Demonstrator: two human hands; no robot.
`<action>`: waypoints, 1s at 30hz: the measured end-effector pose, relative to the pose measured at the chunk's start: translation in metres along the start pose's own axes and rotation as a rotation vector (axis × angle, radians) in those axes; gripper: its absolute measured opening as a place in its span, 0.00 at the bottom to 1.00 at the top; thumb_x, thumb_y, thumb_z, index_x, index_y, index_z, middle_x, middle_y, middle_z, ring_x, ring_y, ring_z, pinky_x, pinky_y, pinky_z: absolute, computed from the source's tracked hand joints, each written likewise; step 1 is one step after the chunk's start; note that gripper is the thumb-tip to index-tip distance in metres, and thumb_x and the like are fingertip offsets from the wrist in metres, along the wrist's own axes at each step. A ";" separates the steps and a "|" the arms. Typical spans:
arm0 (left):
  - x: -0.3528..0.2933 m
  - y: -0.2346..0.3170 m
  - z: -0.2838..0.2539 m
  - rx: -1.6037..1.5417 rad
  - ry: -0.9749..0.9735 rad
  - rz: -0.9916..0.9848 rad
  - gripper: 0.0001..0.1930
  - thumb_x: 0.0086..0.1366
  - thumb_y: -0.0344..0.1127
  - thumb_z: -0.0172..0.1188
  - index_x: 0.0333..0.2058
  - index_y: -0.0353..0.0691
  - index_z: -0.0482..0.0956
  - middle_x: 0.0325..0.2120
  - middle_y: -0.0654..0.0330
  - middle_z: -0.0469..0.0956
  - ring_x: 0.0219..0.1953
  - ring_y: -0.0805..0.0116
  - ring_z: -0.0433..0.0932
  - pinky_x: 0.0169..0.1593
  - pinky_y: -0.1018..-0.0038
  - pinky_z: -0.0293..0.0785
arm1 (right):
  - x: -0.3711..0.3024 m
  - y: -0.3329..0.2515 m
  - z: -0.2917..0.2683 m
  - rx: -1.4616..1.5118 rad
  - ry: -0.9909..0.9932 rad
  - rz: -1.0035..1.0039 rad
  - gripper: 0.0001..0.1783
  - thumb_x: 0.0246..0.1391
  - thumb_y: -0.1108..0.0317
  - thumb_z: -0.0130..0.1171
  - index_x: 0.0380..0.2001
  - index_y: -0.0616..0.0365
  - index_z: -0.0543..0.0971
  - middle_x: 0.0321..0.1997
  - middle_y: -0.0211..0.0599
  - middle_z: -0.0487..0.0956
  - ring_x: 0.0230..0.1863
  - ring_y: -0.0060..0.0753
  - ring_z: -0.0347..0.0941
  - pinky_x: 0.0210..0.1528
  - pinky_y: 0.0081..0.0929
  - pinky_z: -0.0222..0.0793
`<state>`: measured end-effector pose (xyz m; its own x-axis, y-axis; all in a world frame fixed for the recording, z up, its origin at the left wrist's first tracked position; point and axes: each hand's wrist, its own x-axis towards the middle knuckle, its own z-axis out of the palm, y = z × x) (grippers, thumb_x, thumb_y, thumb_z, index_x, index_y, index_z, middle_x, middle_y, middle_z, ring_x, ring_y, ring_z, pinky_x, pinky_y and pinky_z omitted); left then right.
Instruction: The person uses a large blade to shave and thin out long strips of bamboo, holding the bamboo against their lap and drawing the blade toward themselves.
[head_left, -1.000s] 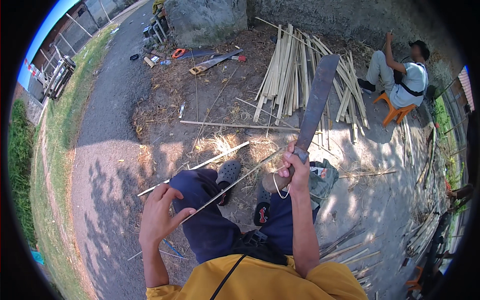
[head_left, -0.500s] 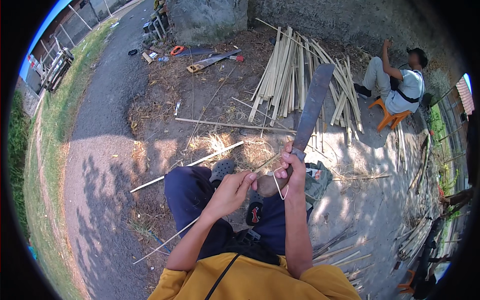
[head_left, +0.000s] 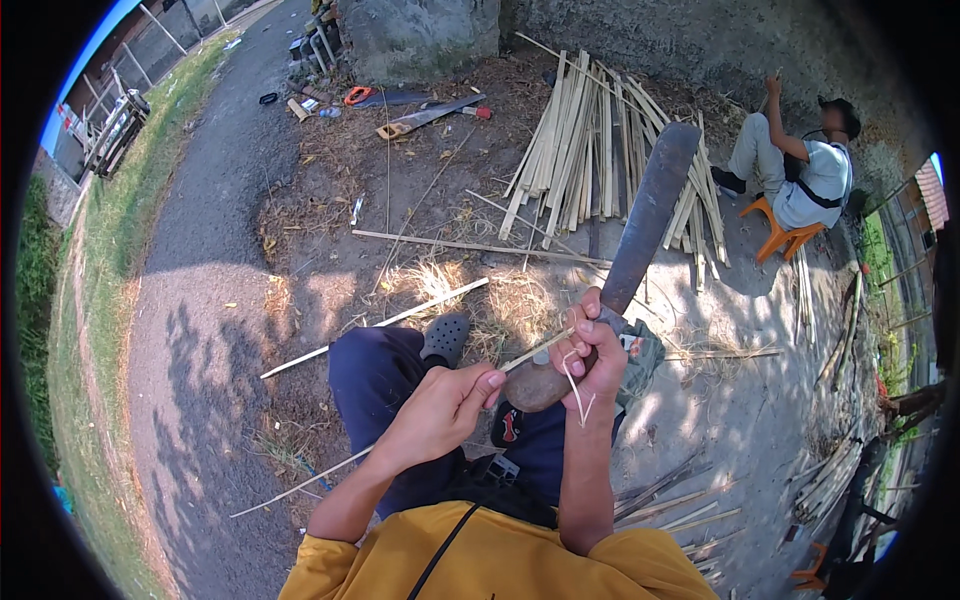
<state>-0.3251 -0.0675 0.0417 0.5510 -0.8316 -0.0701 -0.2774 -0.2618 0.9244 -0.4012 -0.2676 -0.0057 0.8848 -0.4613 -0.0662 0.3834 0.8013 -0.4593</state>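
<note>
Two bare hands work a thin bamboo strip [head_left: 400, 438] over our lap, seated on bare ground beside a paved path [head_left: 200, 300]. Our right hand [head_left: 590, 350] is clenched around the wooden handle of a long machete [head_left: 648, 225], whose dark blade rises upright and tilted away from us toward a pile of bamboo slats [head_left: 590, 150]. The same hand's fingers also touch the strip where it meets the blade's base, and a pale shaving curls down from that spot. Our left hand [head_left: 440, 415] pinches the strip between thumb and fingertips, just beside the right hand. From there the strip runs down past our left forearm and knee, ending over the dirt near the path's edge.

A grey clog [head_left: 445, 337] shows past our dark trousers, with a longer pale stick [head_left: 380, 322] lying on the ground beyond it. Past the slats, a second person [head_left: 800, 170] sits on an orange stool [head_left: 780, 230] near the wall, well apart from us. A handsaw [head_left: 430, 115] lies in the dirt at the far end of the ground.
</note>
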 end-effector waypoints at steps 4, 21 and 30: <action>-0.008 0.005 -0.002 0.019 0.006 -0.040 0.19 0.80 0.38 0.48 0.28 0.35 0.71 0.15 0.56 0.64 0.18 0.62 0.63 0.28 0.66 0.65 | -0.002 0.007 -0.003 0.030 0.006 0.035 0.12 0.56 0.75 0.57 0.39 0.49 0.67 0.20 0.22 0.66 0.10 0.16 0.57 0.15 0.20 0.60; -0.101 -0.008 -0.064 0.069 0.251 -0.255 0.20 0.81 0.39 0.49 0.29 0.35 0.78 0.13 0.62 0.59 0.16 0.73 0.59 0.24 0.69 0.55 | 0.059 -0.088 -0.028 -0.068 0.143 -0.380 0.06 0.66 0.72 0.59 0.37 0.54 0.71 0.22 0.22 0.68 0.18 0.16 0.59 0.22 0.19 0.61; -0.130 -0.017 -0.105 0.259 0.411 -0.214 0.22 0.81 0.39 0.48 0.28 0.32 0.78 0.14 0.66 0.53 0.18 0.77 0.51 0.24 0.69 0.48 | 0.060 -0.220 -0.030 -0.518 0.375 -0.760 0.09 0.66 0.67 0.64 0.34 0.53 0.73 0.25 0.24 0.68 0.22 0.17 0.60 0.26 0.20 0.59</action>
<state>-0.3092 0.0970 0.0742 0.8654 -0.4990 -0.0463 -0.2812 -0.5600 0.7793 -0.4407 -0.4828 0.0649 0.2768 -0.9455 0.1714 0.5718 0.0187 -0.8202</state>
